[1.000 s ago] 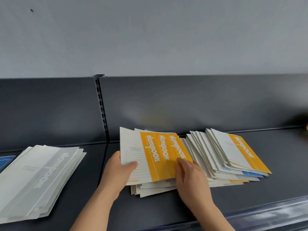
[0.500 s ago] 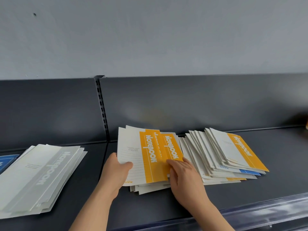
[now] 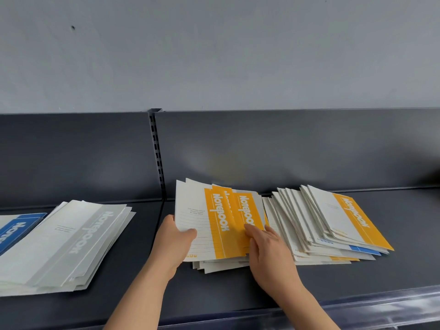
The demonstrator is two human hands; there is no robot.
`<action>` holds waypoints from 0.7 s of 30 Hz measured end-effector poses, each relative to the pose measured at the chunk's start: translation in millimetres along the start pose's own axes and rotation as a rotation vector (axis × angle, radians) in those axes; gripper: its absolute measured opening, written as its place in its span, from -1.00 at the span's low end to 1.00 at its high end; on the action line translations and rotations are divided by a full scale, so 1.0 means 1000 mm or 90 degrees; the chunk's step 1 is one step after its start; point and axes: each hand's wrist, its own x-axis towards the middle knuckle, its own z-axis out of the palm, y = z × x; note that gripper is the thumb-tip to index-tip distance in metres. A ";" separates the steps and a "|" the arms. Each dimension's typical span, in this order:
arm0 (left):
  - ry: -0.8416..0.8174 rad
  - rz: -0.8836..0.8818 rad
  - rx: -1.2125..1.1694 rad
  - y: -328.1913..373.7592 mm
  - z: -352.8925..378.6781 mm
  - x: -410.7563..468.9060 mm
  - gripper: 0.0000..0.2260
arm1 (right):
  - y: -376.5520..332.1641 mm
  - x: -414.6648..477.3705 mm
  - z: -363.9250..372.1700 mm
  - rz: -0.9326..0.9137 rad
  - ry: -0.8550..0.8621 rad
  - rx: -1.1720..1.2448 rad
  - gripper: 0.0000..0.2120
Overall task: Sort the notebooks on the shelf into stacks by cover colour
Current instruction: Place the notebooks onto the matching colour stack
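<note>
Head cam: I've got my left hand [image 3: 174,244] gripping the fanned orange-and-white paper notebooks [image 3: 215,225] by their left edge, right hand [image 3: 267,254] pressing flat-fingered on top.

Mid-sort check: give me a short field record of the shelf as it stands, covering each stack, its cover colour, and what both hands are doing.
orange stack: middle of the shelf, fanned, orange covers on top
left grip: left hand holds the orange stack's left edge, thumb on top
right grip: right hand lies on the orange covers, fingers straight
grey stack: left of the orange stack, apart from it
blue stack: far left, cut off by the frame
mixed pile: right, fanned, orange cover on top, blue and orange edges lower down
</note>
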 end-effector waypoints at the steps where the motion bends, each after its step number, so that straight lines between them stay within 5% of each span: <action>1: 0.002 0.000 0.003 0.001 0.000 -0.001 -0.79 | 0.000 -0.001 -0.001 -0.002 -0.007 0.006 -0.65; 14: 0.013 0.004 0.017 0.003 0.001 -0.010 -0.80 | 0.012 0.003 0.012 0.026 -0.003 -0.026 -0.56; 21: 0.005 0.012 0.037 0.003 0.002 -0.011 -0.79 | 0.005 0.001 0.012 -0.011 0.040 0.001 -0.76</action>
